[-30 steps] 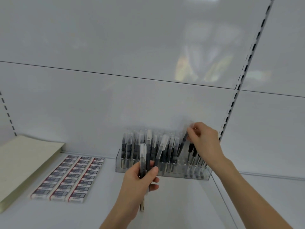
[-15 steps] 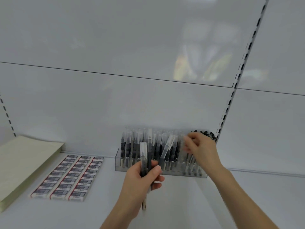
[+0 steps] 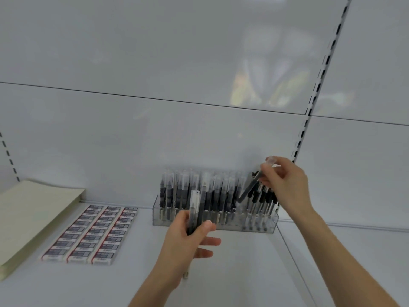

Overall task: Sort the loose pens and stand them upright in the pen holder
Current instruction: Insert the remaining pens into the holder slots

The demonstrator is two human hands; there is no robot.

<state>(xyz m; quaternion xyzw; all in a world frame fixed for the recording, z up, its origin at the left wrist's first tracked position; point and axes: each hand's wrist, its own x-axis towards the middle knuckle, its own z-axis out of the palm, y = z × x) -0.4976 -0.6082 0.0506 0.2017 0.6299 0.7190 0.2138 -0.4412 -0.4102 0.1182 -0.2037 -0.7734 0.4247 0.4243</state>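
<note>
Clamped upright by fingers of left hand (image 3: 183, 244): loose pens (image 3: 195, 207), apparently two or three; pinched by fingers of right hand (image 3: 287, 187): one tilted pen (image 3: 249, 189) over right end of pen holder (image 3: 232, 226)

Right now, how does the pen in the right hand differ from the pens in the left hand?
The right hand pinches one pen, tilted, at the right end of the holder. The left hand grips a small bundle of pens, nearly upright, before its middle. Both have dark bodies and clear caps.
</note>
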